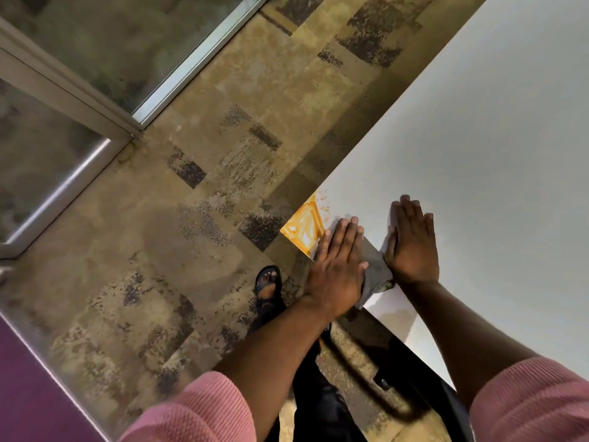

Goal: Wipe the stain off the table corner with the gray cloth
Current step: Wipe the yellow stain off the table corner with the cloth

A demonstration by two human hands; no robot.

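Head view: both flat hands pin gray cloth point(376, 266) beside orange stain point(302, 226).

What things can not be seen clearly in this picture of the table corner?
Head view:
- gray cloth: mostly hidden under the left hand and right hand; its full shape is unclear.
- orange stain: its near edge disappears under the left hand's fingertips.
- white table: cut off by the picture's top and right edges.

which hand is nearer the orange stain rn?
Left. The left hand lies flat on the gray cloth, fingertips beside the orange stain. The right hand rests flat farther in on the table.
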